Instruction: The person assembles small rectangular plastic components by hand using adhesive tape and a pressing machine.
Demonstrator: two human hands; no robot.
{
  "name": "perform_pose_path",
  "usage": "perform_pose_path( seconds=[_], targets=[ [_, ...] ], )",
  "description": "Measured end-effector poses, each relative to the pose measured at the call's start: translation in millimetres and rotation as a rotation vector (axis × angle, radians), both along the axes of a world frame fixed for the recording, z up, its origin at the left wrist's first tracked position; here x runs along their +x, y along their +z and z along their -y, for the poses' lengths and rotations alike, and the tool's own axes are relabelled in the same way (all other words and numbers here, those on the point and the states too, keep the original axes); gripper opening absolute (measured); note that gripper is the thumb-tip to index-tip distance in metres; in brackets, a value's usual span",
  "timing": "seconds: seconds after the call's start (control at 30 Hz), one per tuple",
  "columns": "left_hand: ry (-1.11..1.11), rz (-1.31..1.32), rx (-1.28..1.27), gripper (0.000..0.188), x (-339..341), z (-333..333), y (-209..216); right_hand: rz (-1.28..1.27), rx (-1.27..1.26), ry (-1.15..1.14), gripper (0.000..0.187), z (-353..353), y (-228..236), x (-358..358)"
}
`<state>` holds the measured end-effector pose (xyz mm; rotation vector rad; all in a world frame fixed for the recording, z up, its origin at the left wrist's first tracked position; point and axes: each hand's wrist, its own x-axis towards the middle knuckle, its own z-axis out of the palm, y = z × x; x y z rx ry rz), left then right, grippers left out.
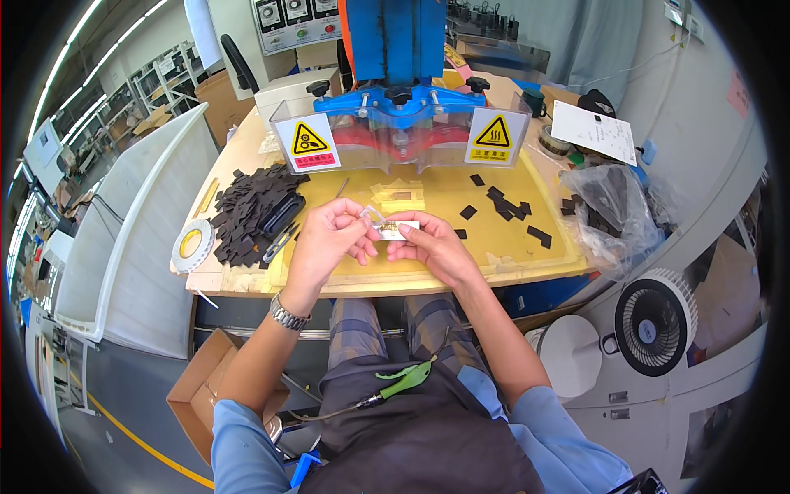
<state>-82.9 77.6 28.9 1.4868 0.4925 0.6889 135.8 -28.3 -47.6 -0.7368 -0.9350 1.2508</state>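
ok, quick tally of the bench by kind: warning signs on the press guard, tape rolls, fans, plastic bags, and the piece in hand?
Yellow triangle warning signs: 2
Tape rolls: 1, white roll at the bench's left edge
Fans: 1, white desk fan at lower right
Clear plastic bags: 1
Small clear piece held by left hand and right hand: 1
Total: 6

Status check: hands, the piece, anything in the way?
Both hands up over the bench: left hand and right hand pinch a small clear piece together. Black pad pile left, loose pads right. Nothing between hands and piece.
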Motion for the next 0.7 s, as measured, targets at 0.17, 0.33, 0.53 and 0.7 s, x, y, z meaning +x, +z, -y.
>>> perform_pose_path(
  seconds=[0.17, 0.33, 0.53, 0.7],
  targets=[
    [-0.024, -0.008, 0.009, 0.018, 3.0, 0.1, -5.2, 0.002, 0.015, 0.007, 0.029, 0.9, -0.7, -0.2],
    [-0.015, 0.025, 0.045, 0.021, 5.7, 3.2, -12.2, -0.016, 0.013, -0.009, 0.027, 1.4, 0.2, -1.1],
    [0.048, -0.025, 0.020, 0.024, 8.8, 12.8, -19.6, -0.041, 0.030, -0.068, 0.029, 1.7, 1.7, -5.1],
    [0.088, 0.018, -0.014, 0.024, 16.7, 21.1, -26.9, -0.014, 0.096, -0.111, 0.031, -0.5, -1.5, -8.3]
  ],
)
